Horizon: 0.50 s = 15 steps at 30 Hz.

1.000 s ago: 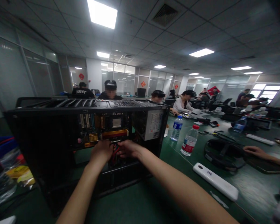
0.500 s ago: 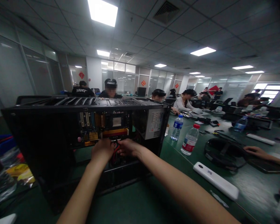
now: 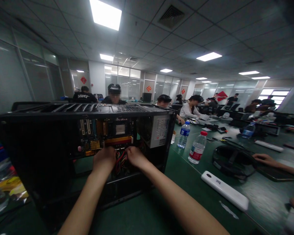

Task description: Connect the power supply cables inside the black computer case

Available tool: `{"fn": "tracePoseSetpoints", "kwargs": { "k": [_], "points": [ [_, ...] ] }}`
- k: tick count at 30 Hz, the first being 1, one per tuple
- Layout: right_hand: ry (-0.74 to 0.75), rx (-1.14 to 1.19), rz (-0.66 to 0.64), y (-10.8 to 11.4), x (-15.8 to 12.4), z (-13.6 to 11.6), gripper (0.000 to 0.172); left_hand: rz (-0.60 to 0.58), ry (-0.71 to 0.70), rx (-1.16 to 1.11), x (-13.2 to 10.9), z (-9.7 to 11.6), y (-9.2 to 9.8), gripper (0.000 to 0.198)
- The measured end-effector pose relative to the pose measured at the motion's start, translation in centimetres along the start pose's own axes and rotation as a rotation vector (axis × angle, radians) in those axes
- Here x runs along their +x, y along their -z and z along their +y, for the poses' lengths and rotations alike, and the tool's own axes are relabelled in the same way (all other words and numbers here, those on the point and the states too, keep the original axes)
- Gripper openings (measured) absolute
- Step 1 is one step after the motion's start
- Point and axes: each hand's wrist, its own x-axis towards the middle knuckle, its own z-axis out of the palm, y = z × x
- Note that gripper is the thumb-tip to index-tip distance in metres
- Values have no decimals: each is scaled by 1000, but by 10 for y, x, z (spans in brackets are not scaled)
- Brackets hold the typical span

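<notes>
At the left and centre of the frame, an open computer case (image 3: pixel 63 113) stands on a green table (image 3: pixel 137 217). From the lower edge, the left forearm (image 3: pixel 82 202) slants up to the right and the right forearm (image 3: pixel 178 207) up to the left, converging at the case. The left hand (image 3: pixel 104 160) is curled, back to the viewer, fingertips hidden; the right hand (image 3: pixel 136 157) bends inward opposite. Bundled cables (image 3: pixel 120 160) show between them, near the circuit board (image 3: pixel 120 129); whether either hand pinches them cannot be told.
</notes>
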Motion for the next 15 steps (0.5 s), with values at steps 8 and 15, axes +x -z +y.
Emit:
{"fn": "tracePoseSetpoints", "kwargs": {
  "k": [8, 15],
  "points": [
    [120, -329, 75, 2, -5, -2, 21, -9, 12, -14, 2, 0, -2, 39],
    [183, -672, 85, 3, -10, -9, 25, -10, 0, 6, 3, 0, -3, 37]
  ]
}}
